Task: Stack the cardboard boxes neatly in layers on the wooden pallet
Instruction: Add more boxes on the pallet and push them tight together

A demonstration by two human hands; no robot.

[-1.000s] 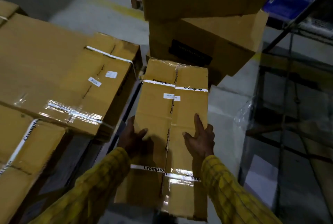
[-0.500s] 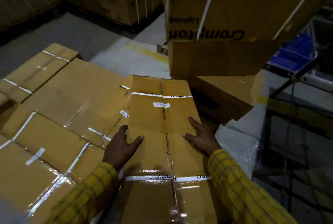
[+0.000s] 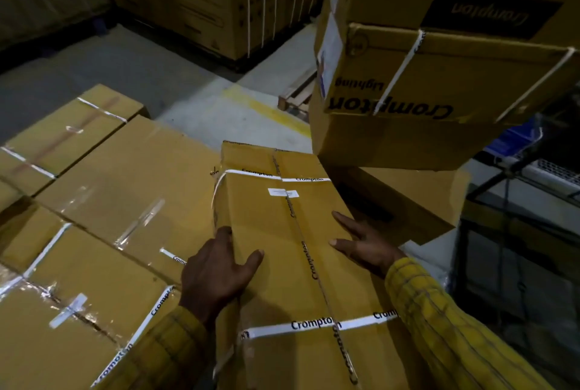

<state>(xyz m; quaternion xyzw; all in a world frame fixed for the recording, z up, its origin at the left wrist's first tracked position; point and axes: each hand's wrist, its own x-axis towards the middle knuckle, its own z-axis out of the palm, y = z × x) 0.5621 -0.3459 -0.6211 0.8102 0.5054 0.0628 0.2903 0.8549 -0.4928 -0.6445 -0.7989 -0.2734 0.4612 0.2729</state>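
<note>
The long brown cardboard box with white printed straps (image 3: 282, 248) is held between both hands, and its left side lies against the layer of flat brown taped boxes (image 3: 103, 220). The near end of the long box is cut off by the lower edge of the view. The left hand (image 3: 216, 276) grips the left top edge of the box: the thumb lies on the top face and the fingers go down over the side, where they are hidden. The right hand (image 3: 364, 242) rests on the right top edge with the fingers straight and spread, and its palm is partly hidden behind the edge. Both yellow checked sleeves (image 3: 445, 327) run out of the view at the bottom. What carries the layer of boxes cannot be seen, because the boxes cover it fully. At the right, a tall stack of large brown boxes with upside-down dark lettering (image 3: 423, 91) stands just beside the far right corner of the held box; if they touch, I cannot tell. A small corner of a wooden pallet (image 3: 296, 96) shows on the grey floor (image 3: 175, 75) behind this stack.
</note>
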